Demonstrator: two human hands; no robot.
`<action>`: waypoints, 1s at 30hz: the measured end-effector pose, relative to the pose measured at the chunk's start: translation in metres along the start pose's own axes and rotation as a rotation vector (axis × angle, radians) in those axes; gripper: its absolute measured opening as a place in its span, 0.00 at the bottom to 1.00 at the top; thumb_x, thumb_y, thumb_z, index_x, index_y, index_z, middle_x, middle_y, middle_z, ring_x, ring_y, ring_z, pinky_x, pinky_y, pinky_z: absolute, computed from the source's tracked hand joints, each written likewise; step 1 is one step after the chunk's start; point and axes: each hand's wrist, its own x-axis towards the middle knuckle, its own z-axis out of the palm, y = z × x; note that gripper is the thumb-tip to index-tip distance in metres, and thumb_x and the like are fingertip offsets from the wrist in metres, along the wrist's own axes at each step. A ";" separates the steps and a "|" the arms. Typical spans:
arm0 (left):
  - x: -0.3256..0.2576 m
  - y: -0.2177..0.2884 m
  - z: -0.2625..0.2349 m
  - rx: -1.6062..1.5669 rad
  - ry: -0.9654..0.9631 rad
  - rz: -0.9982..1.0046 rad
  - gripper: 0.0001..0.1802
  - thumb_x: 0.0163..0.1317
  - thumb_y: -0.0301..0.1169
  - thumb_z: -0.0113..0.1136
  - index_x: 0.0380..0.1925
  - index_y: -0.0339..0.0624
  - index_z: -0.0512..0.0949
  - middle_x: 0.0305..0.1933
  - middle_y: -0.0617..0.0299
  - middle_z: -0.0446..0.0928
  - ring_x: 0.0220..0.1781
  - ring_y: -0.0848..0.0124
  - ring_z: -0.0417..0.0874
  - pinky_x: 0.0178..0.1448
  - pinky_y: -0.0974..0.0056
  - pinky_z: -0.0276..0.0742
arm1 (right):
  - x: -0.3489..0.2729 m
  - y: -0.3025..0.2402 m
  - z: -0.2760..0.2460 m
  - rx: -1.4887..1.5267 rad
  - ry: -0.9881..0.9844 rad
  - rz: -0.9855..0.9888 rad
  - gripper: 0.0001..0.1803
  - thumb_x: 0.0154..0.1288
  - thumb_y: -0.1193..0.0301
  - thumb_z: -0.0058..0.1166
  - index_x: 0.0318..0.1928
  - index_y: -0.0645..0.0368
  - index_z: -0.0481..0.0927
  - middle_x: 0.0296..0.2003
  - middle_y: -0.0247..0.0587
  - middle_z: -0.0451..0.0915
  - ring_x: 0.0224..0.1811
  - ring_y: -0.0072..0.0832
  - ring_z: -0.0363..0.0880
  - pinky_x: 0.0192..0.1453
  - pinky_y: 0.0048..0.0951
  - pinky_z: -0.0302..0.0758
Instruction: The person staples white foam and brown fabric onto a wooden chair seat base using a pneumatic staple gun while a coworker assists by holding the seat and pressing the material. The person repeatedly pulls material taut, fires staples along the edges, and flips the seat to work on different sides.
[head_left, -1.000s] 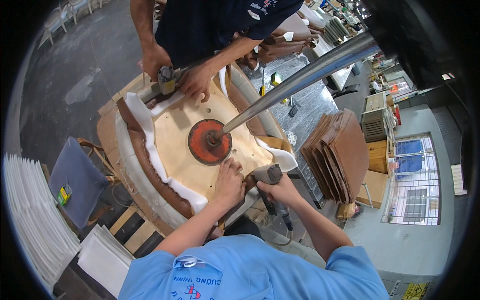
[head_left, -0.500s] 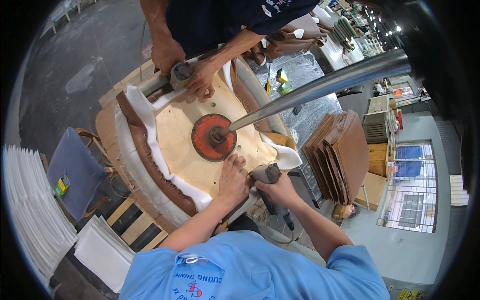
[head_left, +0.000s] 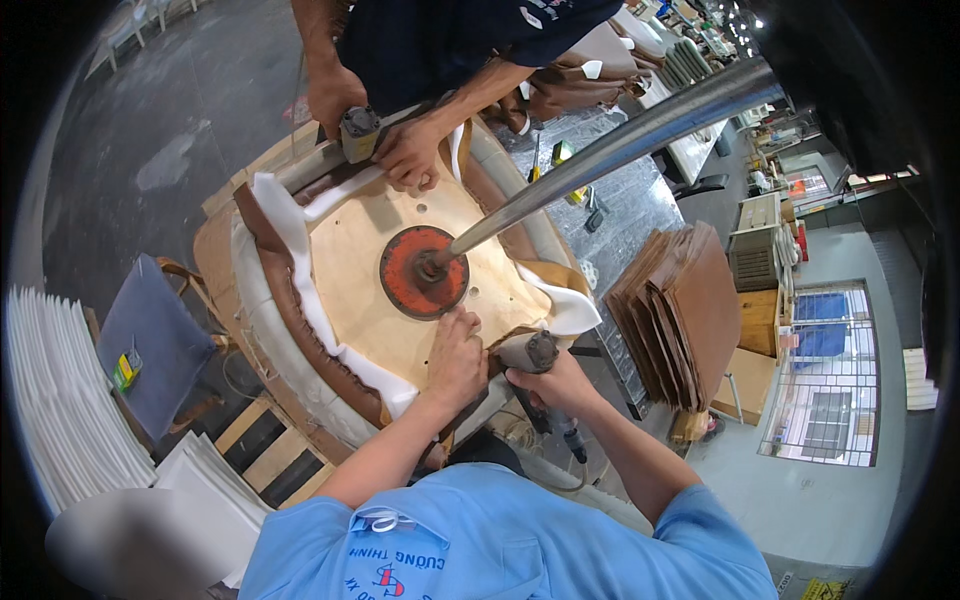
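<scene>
In front of me lies a pale wooden panel (head_left: 350, 250), with brown cover material (head_left: 283, 285) and white padding (head_left: 300, 240) around its edge. A round red clamp plate (head_left: 408, 280) on a metal rod (head_left: 610, 155) presses on its middle. My left hand (head_left: 458, 365) rests on the panel's near edge with its fingers curled; what they grip is hidden. My right hand (head_left: 555, 382) is closed round a grey air staple gun (head_left: 528, 352), its nose at the near edge beside my left hand. Across the panel, a co-worker's hand (head_left: 335, 98) holds another staple gun (head_left: 359, 133); their other hand (head_left: 408, 155) presses the far edge.
At right, a stack of brown sheets (head_left: 680, 310) stands by a metal-topped table (head_left: 625, 170) with small tools. White sheets (head_left: 70, 390) and a blue chair (head_left: 150, 340) are at left. An air hose (head_left: 577, 445) hangs from my staple gun. A blurred grey shape (head_left: 140, 540) fills the lower left.
My right hand and staple gun sit slightly lower beside the near edge. The co-worker's staple gun has shifted a little. A blurred grey shape has come in at lower left.
</scene>
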 end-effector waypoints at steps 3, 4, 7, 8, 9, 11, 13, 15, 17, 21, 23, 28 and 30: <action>-0.002 -0.002 0.001 0.015 0.020 0.005 0.08 0.58 0.23 0.70 0.35 0.27 0.87 0.65 0.44 0.78 0.79 0.40 0.71 0.85 0.41 0.66 | 0.003 -0.009 0.006 -0.074 -0.028 0.020 0.14 0.73 0.68 0.72 0.52 0.62 0.87 0.28 0.34 0.84 0.22 0.22 0.79 0.27 0.32 0.75; -0.003 -0.002 0.002 0.016 0.029 0.011 0.08 0.58 0.23 0.70 0.35 0.27 0.87 0.65 0.44 0.78 0.79 0.39 0.71 0.85 0.41 0.66 | 0.004 -0.008 0.007 -0.100 -0.002 -0.020 0.15 0.72 0.66 0.73 0.52 0.61 0.87 0.29 0.35 0.85 0.23 0.23 0.81 0.28 0.32 0.76; 0.001 -0.003 0.000 0.037 0.003 0.032 0.07 0.60 0.24 0.72 0.32 0.29 0.87 0.67 0.44 0.76 0.81 0.39 0.68 0.85 0.41 0.65 | 0.008 -0.007 0.009 -0.156 0.054 -0.108 0.17 0.69 0.64 0.76 0.53 0.58 0.89 0.31 0.37 0.87 0.25 0.25 0.83 0.31 0.33 0.78; 0.001 -0.003 -0.004 0.022 -0.039 0.021 0.06 0.59 0.24 0.72 0.32 0.30 0.86 0.67 0.44 0.76 0.81 0.39 0.68 0.85 0.41 0.65 | 0.009 -0.007 0.008 -0.162 0.061 -0.116 0.18 0.69 0.64 0.76 0.53 0.58 0.89 0.31 0.36 0.87 0.25 0.25 0.83 0.31 0.33 0.78; 0.000 -0.004 -0.009 0.006 -0.082 0.011 0.06 0.59 0.24 0.72 0.32 0.30 0.86 0.68 0.44 0.76 0.81 0.39 0.68 0.85 0.41 0.65 | 0.008 -0.008 0.007 -0.148 0.057 -0.094 0.18 0.69 0.63 0.76 0.54 0.58 0.89 0.31 0.36 0.87 0.25 0.25 0.83 0.31 0.33 0.78; 0.001 -0.002 -0.016 -0.007 -0.128 0.017 0.06 0.58 0.24 0.73 0.31 0.31 0.86 0.68 0.44 0.76 0.81 0.39 0.68 0.85 0.41 0.65 | 0.009 -0.008 0.004 -0.100 0.048 -0.027 0.19 0.69 0.63 0.76 0.55 0.58 0.89 0.31 0.35 0.87 0.25 0.25 0.83 0.31 0.33 0.78; 0.001 -0.002 -0.019 0.007 -0.132 0.032 0.06 0.57 0.24 0.73 0.30 0.31 0.85 0.68 0.44 0.76 0.81 0.38 0.68 0.85 0.40 0.65 | 0.008 -0.008 0.002 -0.048 0.036 0.019 0.19 0.70 0.63 0.76 0.55 0.58 0.89 0.31 0.34 0.87 0.24 0.24 0.82 0.31 0.33 0.79; 0.003 -0.004 -0.018 0.012 -0.072 0.045 0.06 0.57 0.23 0.73 0.29 0.31 0.85 0.67 0.44 0.77 0.81 0.38 0.69 0.85 0.40 0.65 | 0.005 -0.009 0.001 -0.013 0.030 0.015 0.18 0.71 0.64 0.76 0.54 0.58 0.89 0.31 0.34 0.87 0.23 0.23 0.82 0.30 0.33 0.79; -0.001 -0.005 -0.014 0.005 -0.034 0.045 0.06 0.57 0.23 0.73 0.29 0.31 0.84 0.66 0.43 0.77 0.79 0.37 0.70 0.85 0.40 0.65 | -0.001 -0.006 0.002 -0.013 0.014 0.007 0.17 0.72 0.64 0.75 0.53 0.59 0.88 0.30 0.34 0.86 0.22 0.22 0.81 0.29 0.32 0.79; -0.003 -0.007 -0.009 -0.016 0.014 0.057 0.06 0.57 0.22 0.71 0.29 0.30 0.84 0.65 0.43 0.78 0.77 0.37 0.71 0.84 0.39 0.67 | -0.002 0.003 0.008 -0.036 -0.015 0.003 0.15 0.74 0.64 0.74 0.52 0.60 0.88 0.29 0.33 0.85 0.21 0.22 0.81 0.28 0.32 0.78; -0.003 -0.008 -0.008 -0.022 0.028 0.056 0.05 0.58 0.22 0.71 0.29 0.30 0.83 0.64 0.43 0.78 0.77 0.37 0.72 0.83 0.39 0.67 | -0.002 -0.002 0.012 -0.046 -0.035 0.013 0.14 0.76 0.68 0.72 0.55 0.61 0.86 0.29 0.32 0.83 0.21 0.21 0.78 0.26 0.31 0.74; -0.005 -0.006 -0.009 -0.039 0.015 0.042 0.06 0.59 0.22 0.70 0.30 0.30 0.83 0.65 0.42 0.78 0.77 0.37 0.72 0.83 0.39 0.67 | 0.004 -0.005 0.017 -0.092 -0.042 0.027 0.13 0.76 0.68 0.72 0.53 0.62 0.86 0.27 0.32 0.82 0.20 0.22 0.77 0.24 0.32 0.73; -0.005 -0.009 -0.011 -0.025 -0.008 0.056 0.06 0.59 0.23 0.71 0.32 0.30 0.84 0.66 0.42 0.78 0.78 0.37 0.71 0.84 0.39 0.66 | 0.007 -0.012 0.020 -0.127 0.005 0.052 0.14 0.74 0.65 0.74 0.49 0.62 0.88 0.24 0.34 0.83 0.20 0.23 0.80 0.25 0.33 0.75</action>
